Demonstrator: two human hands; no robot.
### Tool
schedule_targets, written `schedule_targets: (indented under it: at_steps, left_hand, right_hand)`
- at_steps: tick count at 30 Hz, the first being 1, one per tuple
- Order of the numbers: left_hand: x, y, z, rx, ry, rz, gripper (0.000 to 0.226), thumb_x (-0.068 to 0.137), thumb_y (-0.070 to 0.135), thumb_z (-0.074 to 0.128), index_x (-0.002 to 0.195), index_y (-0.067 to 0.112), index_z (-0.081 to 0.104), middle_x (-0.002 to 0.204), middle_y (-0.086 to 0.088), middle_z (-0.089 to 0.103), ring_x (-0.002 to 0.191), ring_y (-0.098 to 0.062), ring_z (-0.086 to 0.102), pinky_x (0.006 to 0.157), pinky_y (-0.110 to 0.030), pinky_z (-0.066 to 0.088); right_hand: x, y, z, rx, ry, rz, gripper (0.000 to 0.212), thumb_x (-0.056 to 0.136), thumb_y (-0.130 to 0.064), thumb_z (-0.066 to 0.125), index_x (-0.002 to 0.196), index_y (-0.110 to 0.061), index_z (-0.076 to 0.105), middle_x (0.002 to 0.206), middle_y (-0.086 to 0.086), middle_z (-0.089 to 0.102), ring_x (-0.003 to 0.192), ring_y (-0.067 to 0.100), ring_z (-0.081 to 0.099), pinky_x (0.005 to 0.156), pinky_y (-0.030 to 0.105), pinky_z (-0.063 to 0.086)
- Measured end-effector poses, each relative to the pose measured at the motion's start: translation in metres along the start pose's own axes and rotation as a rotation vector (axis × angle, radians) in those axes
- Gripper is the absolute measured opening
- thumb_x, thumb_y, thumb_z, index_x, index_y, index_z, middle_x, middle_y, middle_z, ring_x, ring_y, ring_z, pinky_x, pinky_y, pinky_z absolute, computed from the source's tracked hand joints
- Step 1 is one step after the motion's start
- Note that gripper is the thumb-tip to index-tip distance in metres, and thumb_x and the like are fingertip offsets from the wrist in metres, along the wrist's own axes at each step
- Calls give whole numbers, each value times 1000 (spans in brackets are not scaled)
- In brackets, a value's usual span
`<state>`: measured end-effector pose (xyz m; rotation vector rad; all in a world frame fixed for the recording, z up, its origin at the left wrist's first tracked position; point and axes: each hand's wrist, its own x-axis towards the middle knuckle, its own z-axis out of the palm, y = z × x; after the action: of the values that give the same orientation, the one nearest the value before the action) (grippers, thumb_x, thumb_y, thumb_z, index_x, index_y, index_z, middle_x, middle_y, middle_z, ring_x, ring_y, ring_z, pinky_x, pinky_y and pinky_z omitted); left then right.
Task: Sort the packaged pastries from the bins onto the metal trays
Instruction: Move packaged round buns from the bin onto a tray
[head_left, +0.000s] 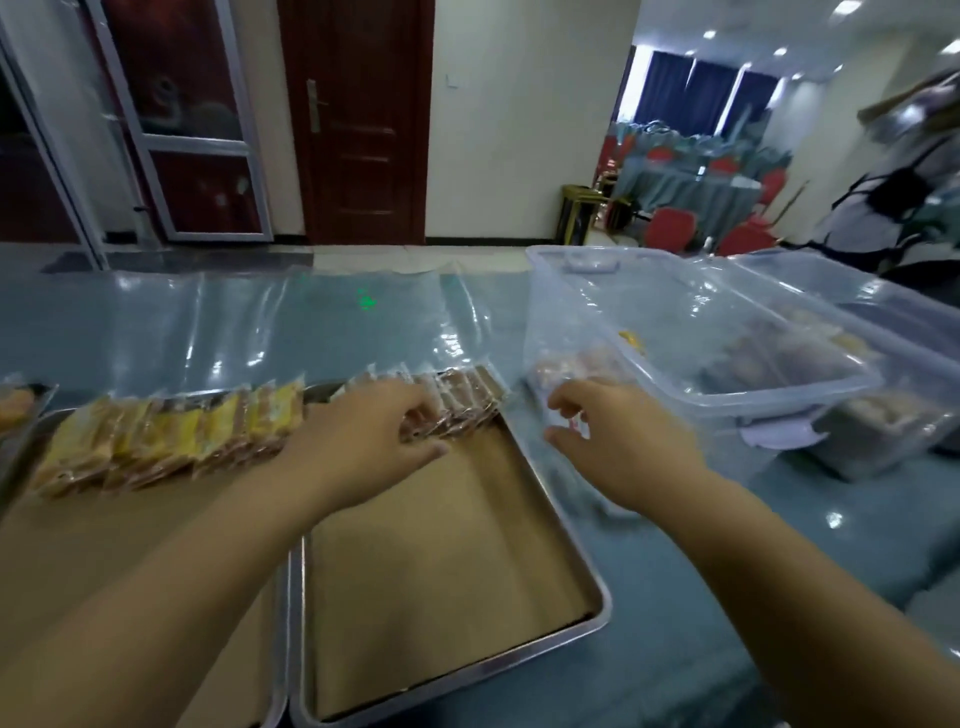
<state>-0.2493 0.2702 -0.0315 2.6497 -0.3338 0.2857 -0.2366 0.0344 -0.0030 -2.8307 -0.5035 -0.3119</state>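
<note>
Two metal trays lined with brown paper lie before me. The right tray (592, 587) holds a short row of brown packaged pastries (467, 400) along its far edge. My left hand (363, 441) rests on that row, fingers curled over the packets. The left tray (31, 447) carries a row of yellow packaged pastries (171, 436). My right hand (618, 441) hovers beside the right tray's far corner, pinching a small clear packet (571, 421) between thumb and fingers. A clear plastic bin (675, 322) with a few pastries inside sits just beyond that hand.
A second clear bin (883, 415) with darker packaged pastries stands at the right, partly under the first. Clear plastic sheeting (234, 322) covers the blue table behind the trays. A person (904, 197) stands at the far right. Red chairs and a door lie beyond.
</note>
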Motion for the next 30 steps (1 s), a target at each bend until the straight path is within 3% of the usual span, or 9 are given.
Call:
schedule_targets:
  at_steps: [6, 11, 15, 18, 23, 30]
  left_hand:
    - [90, 40, 29, -157, 60, 2, 26, 74, 48, 69, 93, 31, 63, 92, 15, 61, 84, -2, 57, 72, -28, 49]
    - [156, 79, 53, -255, 114, 48, 23, 74, 51, 65, 91, 37, 58, 93, 16, 61, 87, -3, 57, 74, -29, 49]
    - [197, 108, 68, -179, 78, 126, 23, 78, 49, 64, 94, 33, 59, 96, 13, 62, 87, -6, 57, 76, -32, 50]
    - [225, 131, 80, -108, 49, 183, 25, 80, 49, 62, 97, 31, 60, 97, 11, 62, 87, -6, 56, 74, -30, 50]
    - [263, 163, 112, 100, -86, 183, 26, 82, 52, 58, 100, 34, 58, 99, 14, 57, 89, -8, 54, 74, -33, 50]
    - [309, 177, 161, 378, -384, -4, 33, 82, 54, 55, 106, 32, 53, 106, 8, 56, 90, -15, 49, 68, -28, 35]
  right_hand:
    - [43, 89, -32, -56, 79, -21, 23, 87, -40, 60, 106, -27, 63, 103, -7, 63, 90, 15, 58, 70, 26, 42]
    - [84, 158, -50, -87, 48, 12, 23, 88, -39, 60, 107, -27, 63, 104, -7, 64, 93, 16, 58, 78, 35, 50]
    - [108, 211, -53, -87, -5, 27, 23, 88, -39, 60, 106, -26, 62, 99, -8, 62, 88, 14, 56, 77, 37, 51]
    - [126, 250, -52, -111, -108, 23, 25, 87, -41, 61, 107, -26, 61, 96, -8, 60, 85, 13, 55, 77, 36, 51]
    - [160, 305, -37, -218, -354, -44, 33, 85, -42, 62, 114, -28, 56, 107, -4, 61, 92, 16, 56, 78, 34, 51]
    - [204, 348, 10, -327, -744, -291, 51, 82, -36, 70, 127, -21, 52, 120, 1, 59, 102, 21, 55, 74, 28, 40]
